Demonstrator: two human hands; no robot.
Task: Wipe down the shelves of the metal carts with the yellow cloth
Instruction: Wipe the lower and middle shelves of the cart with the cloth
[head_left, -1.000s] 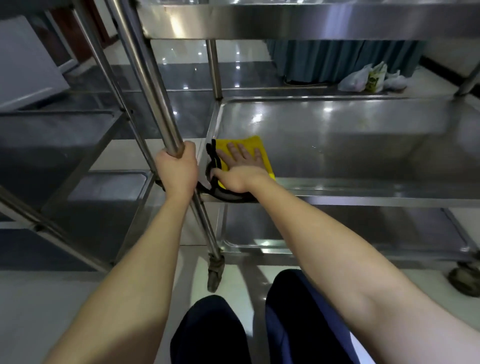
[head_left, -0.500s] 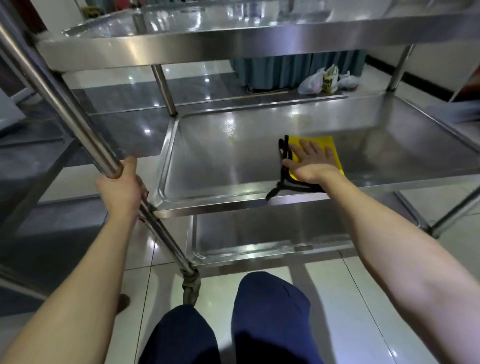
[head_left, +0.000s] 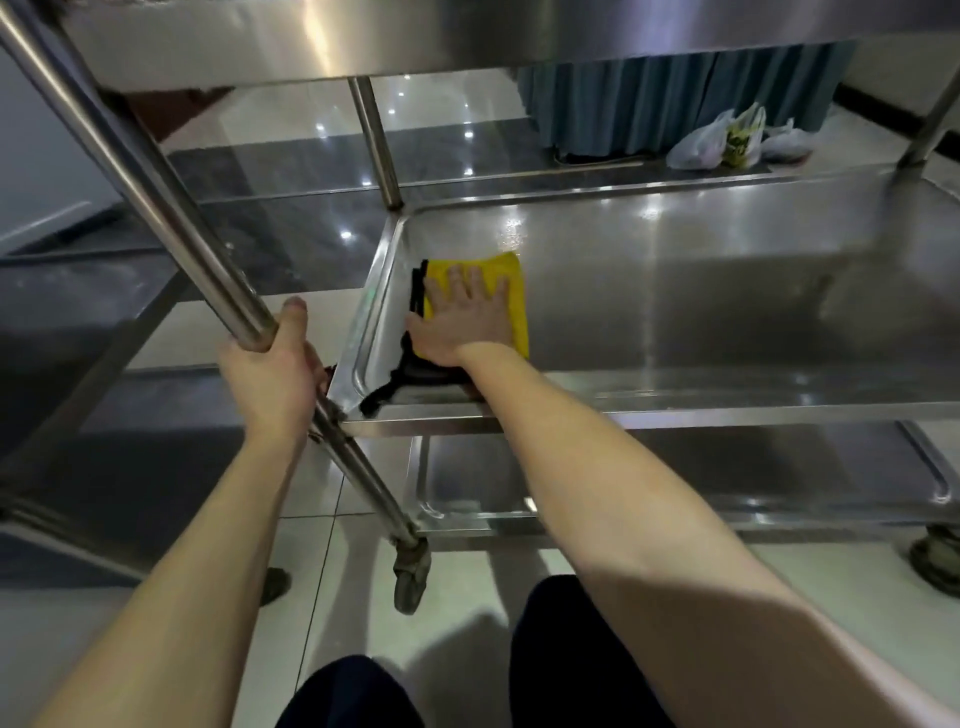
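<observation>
A yellow cloth (head_left: 511, 291) with a black edge lies flat on the middle shelf (head_left: 727, 291) of the steel cart, near its front left corner. My right hand (head_left: 462, 322) presses on the cloth with straight, spread fingers. My left hand (head_left: 272, 374) grips the cart's front left upright post (head_left: 171, 218), fingers curled round the tube just above the shelf corner. The black edging trails over the shelf's front rim under my wrist.
The cart's top shelf (head_left: 467, 36) hangs close overhead and a bottom shelf (head_left: 727, 478) sits below, on castors (head_left: 413, 571). A second steel cart (head_left: 62, 312) stands to the left. Plastic bags (head_left: 727, 140) lie on the floor beyond, by a teal curtain. My knees are below.
My right hand slid the cloth from the shelf's middle back to its front left corner. My left hand stayed on the post.
</observation>
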